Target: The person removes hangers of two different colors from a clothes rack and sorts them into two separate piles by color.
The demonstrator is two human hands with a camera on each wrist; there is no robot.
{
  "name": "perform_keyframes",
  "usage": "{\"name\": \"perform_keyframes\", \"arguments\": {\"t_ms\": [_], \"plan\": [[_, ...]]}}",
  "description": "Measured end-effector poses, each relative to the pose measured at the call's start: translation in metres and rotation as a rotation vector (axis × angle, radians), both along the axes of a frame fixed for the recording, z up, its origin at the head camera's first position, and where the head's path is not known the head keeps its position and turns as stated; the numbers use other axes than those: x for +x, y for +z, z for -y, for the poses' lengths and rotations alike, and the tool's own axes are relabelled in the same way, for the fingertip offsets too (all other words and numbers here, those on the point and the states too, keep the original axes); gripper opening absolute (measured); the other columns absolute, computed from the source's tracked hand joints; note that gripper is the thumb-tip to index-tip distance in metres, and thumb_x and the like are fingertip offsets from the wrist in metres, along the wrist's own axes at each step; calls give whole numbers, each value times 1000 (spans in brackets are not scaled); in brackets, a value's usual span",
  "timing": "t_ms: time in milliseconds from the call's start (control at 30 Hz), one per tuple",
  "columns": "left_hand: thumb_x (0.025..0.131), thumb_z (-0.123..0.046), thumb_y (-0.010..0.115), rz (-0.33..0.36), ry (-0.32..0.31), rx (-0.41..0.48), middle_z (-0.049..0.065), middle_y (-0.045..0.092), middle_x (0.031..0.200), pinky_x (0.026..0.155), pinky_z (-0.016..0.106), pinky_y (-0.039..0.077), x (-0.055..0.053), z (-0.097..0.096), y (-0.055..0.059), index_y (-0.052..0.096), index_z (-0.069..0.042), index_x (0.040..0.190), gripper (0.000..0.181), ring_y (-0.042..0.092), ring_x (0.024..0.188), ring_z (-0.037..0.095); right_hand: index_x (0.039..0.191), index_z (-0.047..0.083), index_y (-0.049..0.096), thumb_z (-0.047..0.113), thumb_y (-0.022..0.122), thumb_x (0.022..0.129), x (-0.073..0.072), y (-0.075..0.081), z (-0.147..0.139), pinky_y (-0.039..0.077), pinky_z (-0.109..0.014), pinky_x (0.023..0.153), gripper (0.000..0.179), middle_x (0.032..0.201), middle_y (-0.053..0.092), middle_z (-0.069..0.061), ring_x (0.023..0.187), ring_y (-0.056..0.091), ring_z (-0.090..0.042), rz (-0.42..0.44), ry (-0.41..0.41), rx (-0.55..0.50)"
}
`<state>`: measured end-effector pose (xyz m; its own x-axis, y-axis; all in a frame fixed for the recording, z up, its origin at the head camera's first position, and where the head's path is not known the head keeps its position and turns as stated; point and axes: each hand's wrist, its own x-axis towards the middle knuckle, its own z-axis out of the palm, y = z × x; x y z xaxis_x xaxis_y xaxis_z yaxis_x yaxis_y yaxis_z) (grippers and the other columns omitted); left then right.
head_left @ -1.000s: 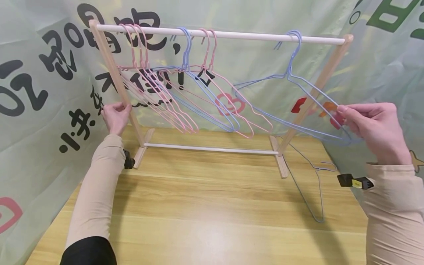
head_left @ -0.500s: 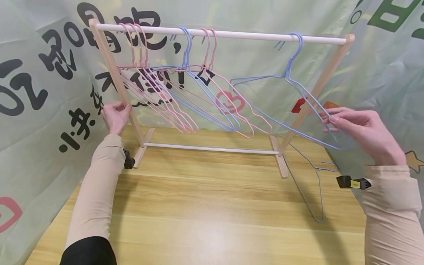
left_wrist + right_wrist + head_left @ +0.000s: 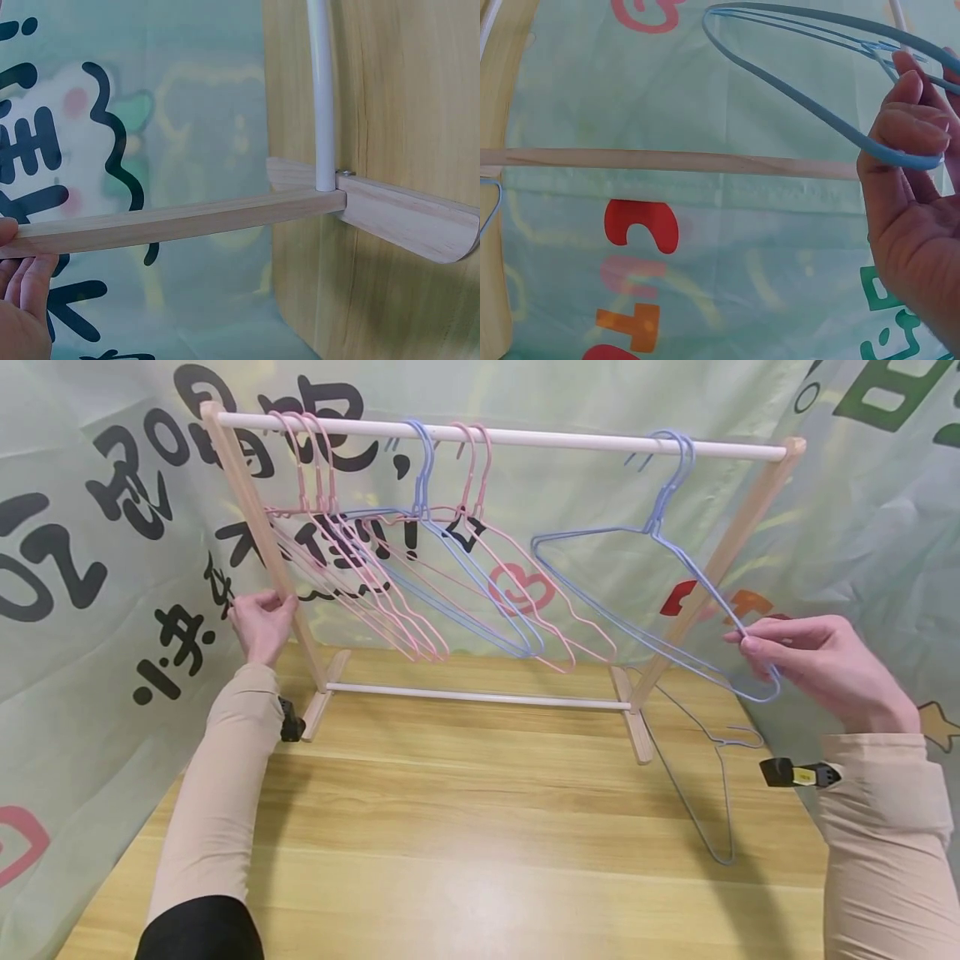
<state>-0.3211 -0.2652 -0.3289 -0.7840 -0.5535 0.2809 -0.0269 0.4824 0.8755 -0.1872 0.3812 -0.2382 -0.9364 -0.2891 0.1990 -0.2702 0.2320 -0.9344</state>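
At the left of the head view my left hand [image 3: 262,625] grips the wooden left post [image 3: 253,502] of a hanger rack between thumb and fingers. The left wrist view shows the thumb above that post [image 3: 187,225] and fingers beneath it. My right hand [image 3: 836,668] pinches the right-hand ends of light blue wire hangers [image 3: 660,512]. Their hooks sit over the white top rail [image 3: 562,441] near its right end, and the shoulders lie nearly together. In the right wrist view, the fingers curl round the blue hanger [image 3: 802,103] at its rounded end.
Several pink hangers [image 3: 319,477], a blue pair [image 3: 422,485] and a pink pair [image 3: 480,485] hang along the rail's left half. Beside the rack's right foot [image 3: 636,735], a loose blue-grey hanger [image 3: 729,810] lies on the wooden table [image 3: 450,827]. Printed cloth surrounds the rack.
My right hand has shifted left and slightly down along the blue hangers, whose spread shoulders have come together. The hooks stand slightly further right. My left hand stays on the post.
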Motion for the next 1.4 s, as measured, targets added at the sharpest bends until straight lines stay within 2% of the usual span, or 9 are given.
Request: {"name": "perform_keyframes", "arguments": {"t_ms": [167,400,533,700,900,1000,1167,1333,1400], "plan": [[91,-27,69,8,-2,6,17,74,117,105,31,47,-1,1,0,74,-9,119,34,67,99,14,103,-10,69,-9,56,96,2,2,3,46,-18,77,16,86,75,-2,84,61,-11,9,-38,-10],[91,-27,70,2,5,3,17,74,116,101,29,50,-1,1,0,74,-9,118,33,56,76,-7,117,1,64,6,65,96,9,10,7,43,-25,69,21,110,77,16,80,65,-6,-43,-158,378],[90,-26,71,-7,7,5,17,74,115,102,29,50,0,2,1,74,-9,118,32,52,72,-11,126,3,60,5,63,97,11,10,5,45,-24,70,29,113,76,15,81,67,-8,-52,-125,412],[90,-26,70,-12,5,-2,17,74,115,102,28,50,0,1,2,75,-9,117,32,50,69,-13,130,-9,56,-5,47,101,7,1,-5,44,-21,79,30,112,74,-1,89,61,-11,-84,47,190],[89,-27,70,-27,6,-28,14,77,108,99,29,48,0,-1,2,77,-8,112,30,49,65,-14,137,-19,46,-8,31,104,4,-15,-14,46,-27,76,38,122,69,-15,80,59,-21,-113,247,-164],[90,-27,70,-30,6,-32,13,77,107,99,29,48,0,0,3,78,-8,111,30,49,66,-13,140,-22,39,-5,25,106,2,-19,-13,46,-28,74,40,123,68,-20,79,58,-24,-141,315,-267],[90,-27,70,-20,3,-33,16,76,110,101,30,48,0,0,1,77,-8,112,30,50,68,-12,145,-23,28,-7,4,103,-6,-20,-10,45,-30,77,51,134,60,-28,90,60,-28,-97,552,-431],[90,-28,70,-10,3,-31,16,75,111,102,30,47,0,-1,1,77,-9,113,30,51,72,-10,146,-23,24,-16,3,97,-6,-19,-9,49,-29,81,54,136,59,-29,100,63,-27,-89,549,-466],[90,-28,70,-9,3,-31,16,75,111,102,30,48,0,-1,2,77,-9,113,30,50,71,-11,148,-22,19,-15,-1,95,-6,-18,-10,50,-31,91,57,140,55,-31,112,62,-29,-69,595,-500]]}}
